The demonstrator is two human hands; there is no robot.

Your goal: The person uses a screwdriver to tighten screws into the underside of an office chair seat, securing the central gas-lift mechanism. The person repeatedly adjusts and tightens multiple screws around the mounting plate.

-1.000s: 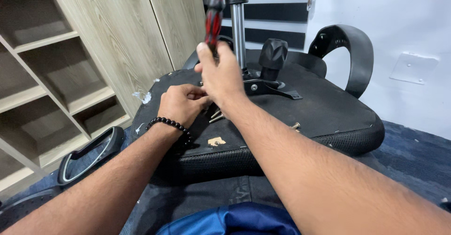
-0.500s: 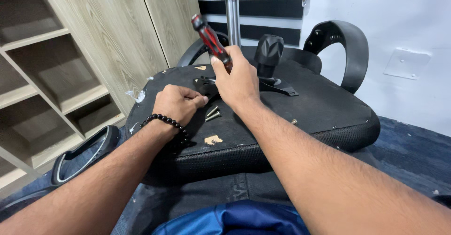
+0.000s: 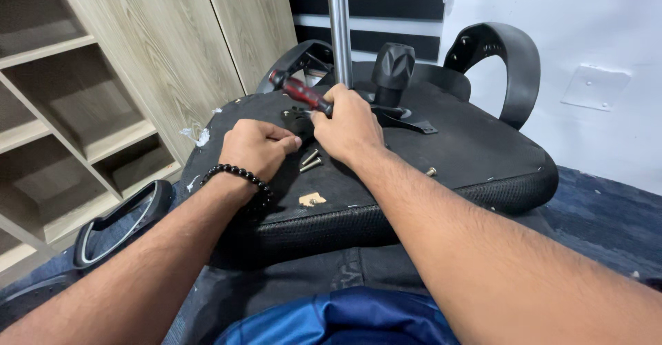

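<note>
An upturned black office chair seat (image 3: pixel 476 145) lies in front of me, its metal post (image 3: pixel 340 27) pointing up. My right hand (image 3: pixel 348 124) grips a screwdriver with a red and black handle (image 3: pixel 300 91), tilted low to the left over the seat's underside. My left hand (image 3: pixel 255 146), with a black bead bracelet at the wrist, rests fisted on the seat right beside it; what it holds is hidden. Two loose screws (image 3: pixel 309 160) lie just below both hands, and another screw (image 3: pixel 431 172) sits to the right.
A black knob lever (image 3: pixel 393 65) and a black armrest loop (image 3: pixel 500 62) rise behind the seat. A detached armrest (image 3: pixel 117 224) lies on the floor at left, beside wooden shelves (image 3: pixel 62 131). A blue rug (image 3: pixel 607 214) and white wall are at right.
My right hand has lowered the screwdriver from upright to nearly flat, its handle now pointing left. The left hand stays fisted on the seat.
</note>
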